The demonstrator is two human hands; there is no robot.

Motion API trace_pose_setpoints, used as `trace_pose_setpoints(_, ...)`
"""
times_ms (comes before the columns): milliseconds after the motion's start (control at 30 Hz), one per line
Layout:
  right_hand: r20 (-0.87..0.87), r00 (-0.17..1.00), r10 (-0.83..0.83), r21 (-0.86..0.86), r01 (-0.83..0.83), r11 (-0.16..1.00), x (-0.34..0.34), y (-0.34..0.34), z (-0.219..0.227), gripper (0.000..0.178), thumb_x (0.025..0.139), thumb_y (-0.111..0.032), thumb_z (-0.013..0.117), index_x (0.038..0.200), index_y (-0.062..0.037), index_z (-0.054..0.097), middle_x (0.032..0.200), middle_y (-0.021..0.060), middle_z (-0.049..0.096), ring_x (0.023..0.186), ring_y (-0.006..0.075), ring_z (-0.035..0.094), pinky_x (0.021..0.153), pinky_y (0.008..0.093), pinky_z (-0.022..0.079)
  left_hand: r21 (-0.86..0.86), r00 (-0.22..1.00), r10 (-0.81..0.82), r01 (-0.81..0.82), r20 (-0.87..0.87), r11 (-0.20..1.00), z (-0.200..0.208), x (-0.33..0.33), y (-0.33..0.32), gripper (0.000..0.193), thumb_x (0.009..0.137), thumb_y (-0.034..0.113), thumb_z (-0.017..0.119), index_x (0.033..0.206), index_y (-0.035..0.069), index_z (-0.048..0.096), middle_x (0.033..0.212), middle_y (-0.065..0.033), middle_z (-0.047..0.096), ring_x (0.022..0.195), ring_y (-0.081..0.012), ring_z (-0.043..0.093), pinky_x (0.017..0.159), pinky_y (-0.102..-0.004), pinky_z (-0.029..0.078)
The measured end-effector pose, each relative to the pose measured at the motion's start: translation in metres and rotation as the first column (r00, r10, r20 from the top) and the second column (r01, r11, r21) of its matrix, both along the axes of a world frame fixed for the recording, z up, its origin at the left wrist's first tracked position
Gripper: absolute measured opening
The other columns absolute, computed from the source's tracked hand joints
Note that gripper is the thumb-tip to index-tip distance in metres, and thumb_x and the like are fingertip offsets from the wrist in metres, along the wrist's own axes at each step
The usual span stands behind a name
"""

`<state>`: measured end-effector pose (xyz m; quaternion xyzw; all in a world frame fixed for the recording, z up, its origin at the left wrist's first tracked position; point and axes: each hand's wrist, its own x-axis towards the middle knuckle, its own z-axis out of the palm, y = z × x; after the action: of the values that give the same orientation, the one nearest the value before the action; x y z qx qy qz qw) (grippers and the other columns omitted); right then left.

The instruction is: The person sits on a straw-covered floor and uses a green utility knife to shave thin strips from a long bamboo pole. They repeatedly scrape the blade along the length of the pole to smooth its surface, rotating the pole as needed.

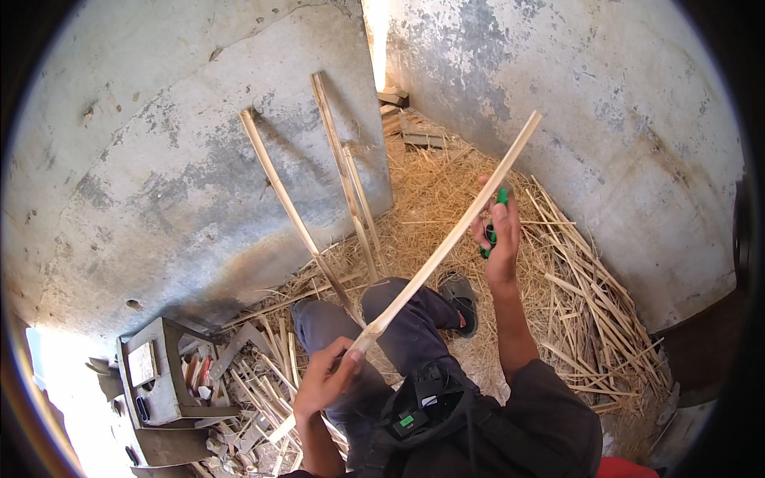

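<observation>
While the left hand (pixel 327 381) grips the near part of a long, pale, squared wooden strip (pixel 450 241) — slanting from near left to far right — the right hand (pixel 504 239) curls around a small, partly hidden green tool (pixel 501 196) just beside it; whether that hand touches the strip, I cannot tell. Three long brownish wooden sticks (pixel 284 191) lean against the peeling grey plaster wall (pixel 183 183) on the left.

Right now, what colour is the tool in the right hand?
The tool is green with dark parts, seen in head view.
</observation>
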<state>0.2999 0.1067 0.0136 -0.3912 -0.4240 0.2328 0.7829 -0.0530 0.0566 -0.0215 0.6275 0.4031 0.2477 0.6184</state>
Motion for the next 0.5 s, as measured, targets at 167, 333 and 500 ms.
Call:
trace_pose_setpoints(167, 0.341, 0.939, -0.047, 0.077, 0.021, 0.997, -0.017, -0.004, -0.044, 0.045, 0.11, -0.046, 0.058, 0.127, -0.0045, 0.063, 0.08, 0.0003, 0.058, 0.06, 0.0101, 0.051, 0.053, 0.0307, 0.04, 0.103, 0.99, 0.14, -0.141, 0.021, 0.985, 0.018, 0.018, -0.004, 0.02, 0.116, 0.017, 0.057, 0.112, 0.002, 0.069, 0.071, 0.0039, 0.057, 0.059, -0.0023, 0.048, 0.054, -0.0232, 0.036)
trace_pose_setpoints(333, 0.728, 0.686, -0.013, 0.034, -0.017, 0.999, -0.042, -0.027, -0.03, 0.033, 0.102, -0.038, 0.075, 0.104, -0.0057, 0.073, 0.083, 0.0072, 0.071, 0.065, 0.0233, 0.069, 0.058, 0.0347, 0.052, 0.104, 0.968, 0.229, -0.239, 0.098, 0.965, 0.027, 0.034, -0.006, 0.019, 0.115, 0.016, 0.06, 0.115, 0.001, 0.07, 0.071, 0.0049, 0.055, 0.061, -0.0027, 0.047, 0.055, -0.0236, 0.035)
trace_pose_setpoints(500, 0.807, 0.59, -0.008, 0.041, -0.042, 0.998, -0.055, -0.032, -0.025, 0.033, 0.095, -0.04, 0.083, 0.103, -0.0083, 0.078, 0.082, 0.0056, 0.074, 0.066, 0.0256, 0.072, 0.058, 0.0368, 0.055, 0.201, 0.952, 0.301, -0.307, 0.06, 0.93, 0.038, 0.049, -0.013, 0.02, 0.112, 0.015, 0.064, 0.118, -0.002, 0.073, 0.072, 0.0043, 0.057, 0.063, -0.0027, 0.048, 0.056, -0.0226, 0.037)
